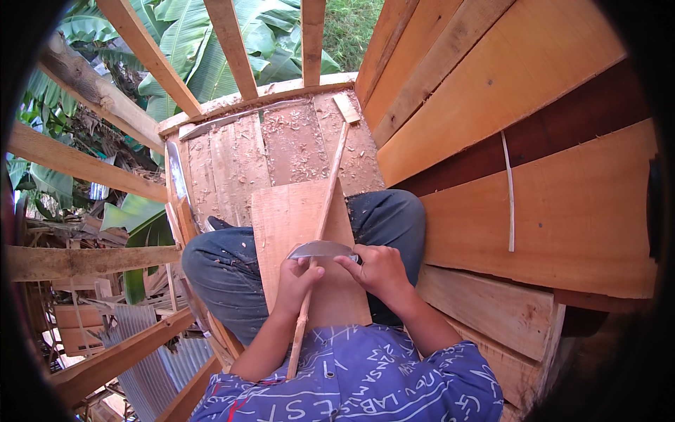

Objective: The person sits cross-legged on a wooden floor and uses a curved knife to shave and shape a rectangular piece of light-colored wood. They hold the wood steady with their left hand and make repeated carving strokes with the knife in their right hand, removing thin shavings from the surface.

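Your patterned blue shirt [394, 366] lay nearest, the stick [327, 204] slanting from it across the board [281, 211] between your legs [225, 271]. Its upper length looked pared (shavings [285, 126] littered the floor [225, 162]); its knotty lower end was probably left to do. Forearms [432, 323] angled inward, your left hand [295, 285] curled around the stick, right hand [383, 271] closed on the knife [320, 250].

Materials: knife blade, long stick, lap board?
Knife blade: looks like bare metal; smooth, grey, with a slight sheen.
Long stick: probably wood, though another plant stem is possible; pale, unpainted, with knobbly bumps toward the lower end.
Lap board: seems to be wood, apparently unvarnished; flat tan face, matte look.
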